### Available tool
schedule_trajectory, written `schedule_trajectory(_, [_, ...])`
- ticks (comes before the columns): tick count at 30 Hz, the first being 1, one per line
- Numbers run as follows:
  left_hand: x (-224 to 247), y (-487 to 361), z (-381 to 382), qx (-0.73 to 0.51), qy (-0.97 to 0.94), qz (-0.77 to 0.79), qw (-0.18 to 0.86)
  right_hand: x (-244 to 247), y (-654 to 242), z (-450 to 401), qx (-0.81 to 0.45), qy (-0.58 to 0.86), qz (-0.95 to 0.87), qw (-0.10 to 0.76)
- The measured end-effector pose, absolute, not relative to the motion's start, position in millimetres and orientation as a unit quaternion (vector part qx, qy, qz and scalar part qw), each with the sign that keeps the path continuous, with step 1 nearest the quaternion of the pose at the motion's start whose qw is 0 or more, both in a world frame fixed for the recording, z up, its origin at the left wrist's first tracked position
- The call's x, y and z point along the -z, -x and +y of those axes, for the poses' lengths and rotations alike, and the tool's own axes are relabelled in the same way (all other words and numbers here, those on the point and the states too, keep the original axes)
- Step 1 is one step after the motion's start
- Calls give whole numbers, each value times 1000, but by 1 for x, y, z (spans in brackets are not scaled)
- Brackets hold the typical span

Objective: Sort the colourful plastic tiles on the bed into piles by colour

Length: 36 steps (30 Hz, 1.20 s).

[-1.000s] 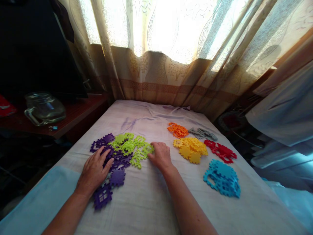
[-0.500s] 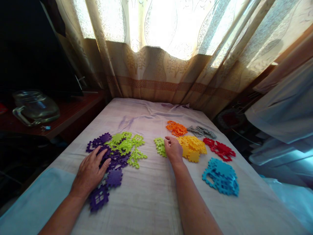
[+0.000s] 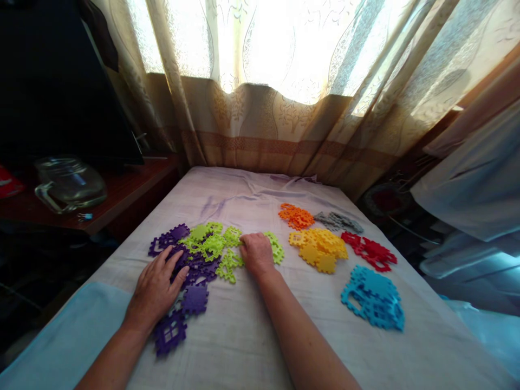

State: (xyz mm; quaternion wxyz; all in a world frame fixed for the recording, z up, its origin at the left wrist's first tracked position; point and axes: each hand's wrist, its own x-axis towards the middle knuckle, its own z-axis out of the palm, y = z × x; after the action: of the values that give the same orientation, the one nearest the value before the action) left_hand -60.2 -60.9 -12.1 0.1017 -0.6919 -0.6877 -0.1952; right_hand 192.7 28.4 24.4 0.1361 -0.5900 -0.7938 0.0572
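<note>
Many flat, notch-edged lime plastic pieces [image 3: 213, 247] over and beside the purple heap [image 3: 195, 299]; across it, left hand [image 3: 156, 287], fingers apart; right of it, curled right hand [image 3: 258, 253], grip impossible to tell; beneath it, wrinkled cloth [image 3: 239, 336]; beyond, patterned curtain [image 3: 264, 116].

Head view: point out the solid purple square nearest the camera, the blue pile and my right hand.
Solid purple square [image 3: 195, 299]: head view, middle of its flat face.
Blue pile [image 3: 374, 284]: head view, solid piece on top.
Right hand [image 3: 258, 253]: head view, back of the hand.
</note>
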Motion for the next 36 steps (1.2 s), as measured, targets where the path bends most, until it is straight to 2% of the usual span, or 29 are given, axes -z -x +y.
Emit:
schedule_trajectory(10, [17,65,-59,195,691,-689,98,-24,-245,33,-24,656,-708,262])
schedule_trajectory(16, [16,64,-58,196,693,-686,104,-21,-278,40,-13,700,-669,249])
schedule_trajectory(21, [14,61,-59,194,696,-683,110,-28,-257,36,0,662,-706,251])
schedule_trajectory(26, [14,61,-60,193,693,-687,103,-34,-202,32,-41,576,-793,195])
schedule_trajectory(31, [15,63,-60,199,692,-687,101,-29,-173,35,-30,582,-803,120])
schedule_trajectory(36, [16,63,-60,202,690,-687,101,-23,-175,35,-4,569,-814,112])
